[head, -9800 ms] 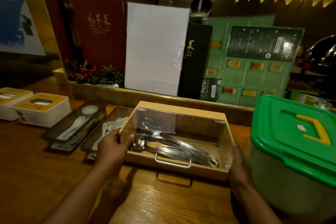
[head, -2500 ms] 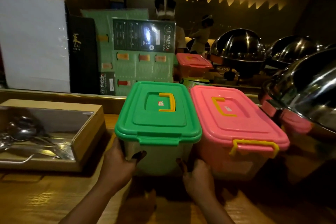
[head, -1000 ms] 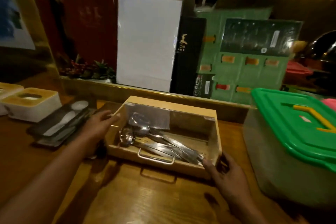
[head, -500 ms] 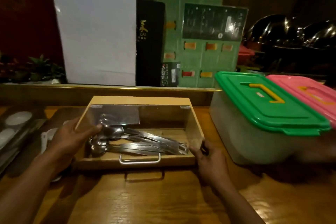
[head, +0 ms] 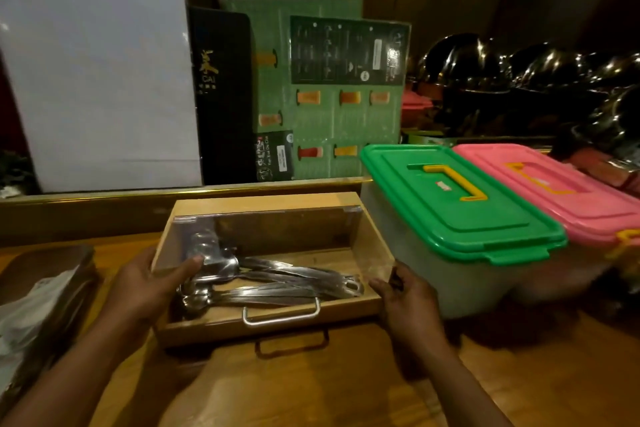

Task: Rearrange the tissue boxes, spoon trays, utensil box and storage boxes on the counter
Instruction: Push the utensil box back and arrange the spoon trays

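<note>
Left hand grips the utensil box's left wall, thumb hooked over the rim; right hand clasps its right front corner. The box sits on the bench, metal spoons inside, green-lidded storage box just beside it, pink one beyond.

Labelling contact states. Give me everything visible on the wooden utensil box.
The utensil box is a light wooden rectangle under a clear lid with a metal handle at its front edge. Long steel spoons lie flat inside. It sits on the wooden counter, its right side close to the green-lidded storage box; contact unclear. The left hand grips its left wall, thumb over the lid; the right hand holds its right front corner.
</note>
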`<action>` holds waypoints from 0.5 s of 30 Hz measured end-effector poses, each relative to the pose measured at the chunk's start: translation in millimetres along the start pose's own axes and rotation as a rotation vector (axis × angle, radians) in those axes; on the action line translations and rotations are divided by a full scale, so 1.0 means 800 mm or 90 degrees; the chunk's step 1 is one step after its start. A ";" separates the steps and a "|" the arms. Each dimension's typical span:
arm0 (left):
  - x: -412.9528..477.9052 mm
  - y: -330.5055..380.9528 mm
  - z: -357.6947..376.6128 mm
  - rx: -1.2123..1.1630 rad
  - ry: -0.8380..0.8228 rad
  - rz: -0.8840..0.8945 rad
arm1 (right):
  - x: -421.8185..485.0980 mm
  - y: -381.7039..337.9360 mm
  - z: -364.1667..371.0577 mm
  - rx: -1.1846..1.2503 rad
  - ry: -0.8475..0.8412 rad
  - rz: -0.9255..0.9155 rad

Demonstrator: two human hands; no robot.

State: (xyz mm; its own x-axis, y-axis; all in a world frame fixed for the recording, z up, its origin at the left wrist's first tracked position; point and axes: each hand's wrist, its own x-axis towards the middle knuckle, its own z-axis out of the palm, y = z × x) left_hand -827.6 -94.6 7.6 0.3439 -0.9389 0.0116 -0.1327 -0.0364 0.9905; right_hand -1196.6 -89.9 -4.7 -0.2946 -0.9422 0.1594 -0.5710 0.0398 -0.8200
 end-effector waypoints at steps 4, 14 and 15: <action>0.006 -0.003 0.011 0.007 0.008 0.001 | 0.001 0.008 0.000 -0.279 0.120 -0.144; 0.005 -0.004 0.021 -0.021 0.013 0.002 | -0.007 0.006 -0.009 -0.426 0.120 -0.263; 0.005 -0.004 0.024 -0.023 0.015 0.006 | -0.007 0.005 -0.009 -0.427 0.116 -0.271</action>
State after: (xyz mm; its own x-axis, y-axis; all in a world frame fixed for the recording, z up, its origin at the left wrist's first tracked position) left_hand -843.4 -104.3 2.1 0.3650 -0.9307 0.0232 -0.1027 -0.0155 0.9946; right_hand -1202.9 -82.0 -5.1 -0.0358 -0.8545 0.5181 -0.9827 -0.0642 -0.1739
